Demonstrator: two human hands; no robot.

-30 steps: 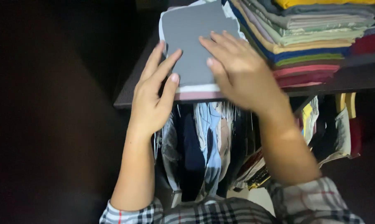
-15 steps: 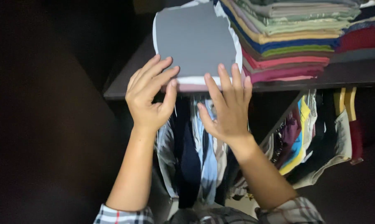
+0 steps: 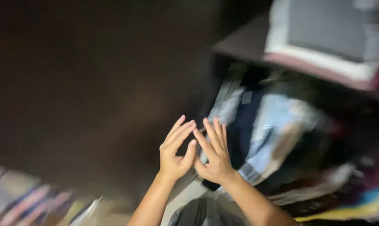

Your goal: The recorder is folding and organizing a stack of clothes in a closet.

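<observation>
The view is blurred by motion. My left hand point(image 3: 177, 150) and my right hand point(image 3: 214, 152) are raised side by side low in the middle, fingers spread and pointing up, thumbs almost touching. Neither holds anything. A folded grey cloth point(image 3: 323, 37) with a pale border lies on a dark shelf point(image 3: 239, 44) at the upper right, well away from both hands. Hanging clothes point(image 3: 260, 134) in blue, dark and pale tones fill the space below the shelf, just behind my right hand.
A dark wall or door point(image 3: 93, 83) fills the left half. Blurred coloured cloth point(image 3: 34, 201) lies at the lower left. More coloured garments point(image 3: 353, 201) hang at the lower right.
Both hands have come off the folded grey cloth and dropped below the shelf. The view has swung left and down, leaving the shelf at the upper right.
</observation>
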